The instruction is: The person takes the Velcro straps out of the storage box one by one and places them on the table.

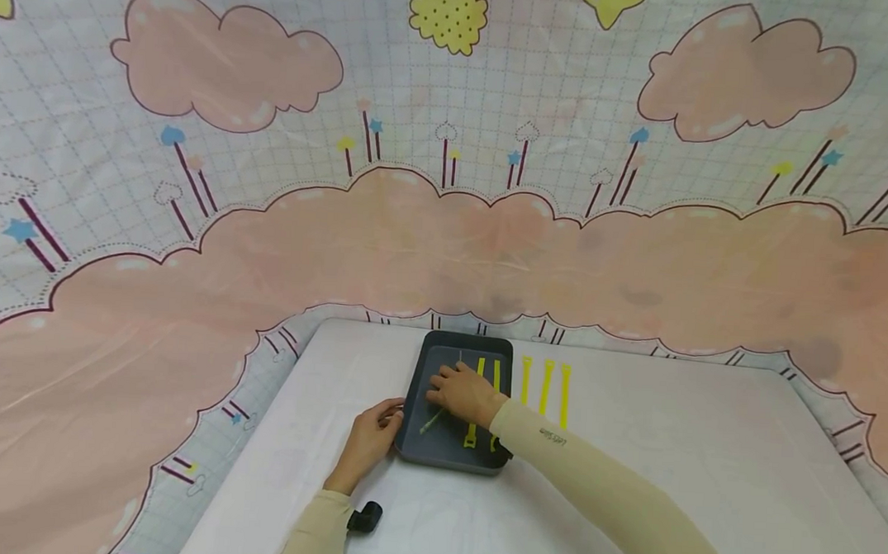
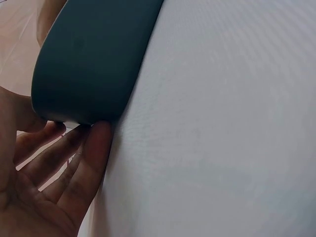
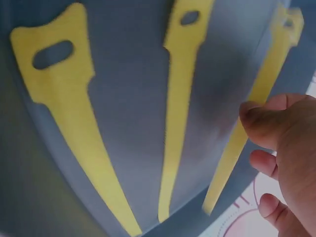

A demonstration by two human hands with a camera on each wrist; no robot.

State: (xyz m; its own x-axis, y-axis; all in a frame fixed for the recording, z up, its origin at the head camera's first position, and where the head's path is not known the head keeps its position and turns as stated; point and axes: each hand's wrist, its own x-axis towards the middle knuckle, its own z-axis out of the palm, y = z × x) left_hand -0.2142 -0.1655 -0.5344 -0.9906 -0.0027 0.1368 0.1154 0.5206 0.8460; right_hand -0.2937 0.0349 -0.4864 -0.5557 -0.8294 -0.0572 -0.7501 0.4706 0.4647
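My right hand (image 1: 465, 394) is over the dark grey tray (image 1: 444, 454), and its thumb and forefinger pinch a yellow strap-like cable tie (image 3: 269, 74) with a slotted head. In the head view this tie slants across the left of the tray floor. Two more yellow cable ties, one in the middle (image 3: 178, 98) and one at the side (image 3: 74, 108) of the right wrist view, lie lengthwise in the tray. My left hand (image 1: 370, 441) is at the tray's left side, its extended fingers touching the outer wall (image 2: 89, 59) low by the table.
Several straps lie about: three yellow cable ties, the middle one (image 1: 546, 389) among them, are in a row on the white table (image 1: 674, 452) right of the tray. A patterned cloth (image 1: 490, 254) hangs behind the table. A black wrist camera (image 1: 366, 517) sticks out from the left sleeve.
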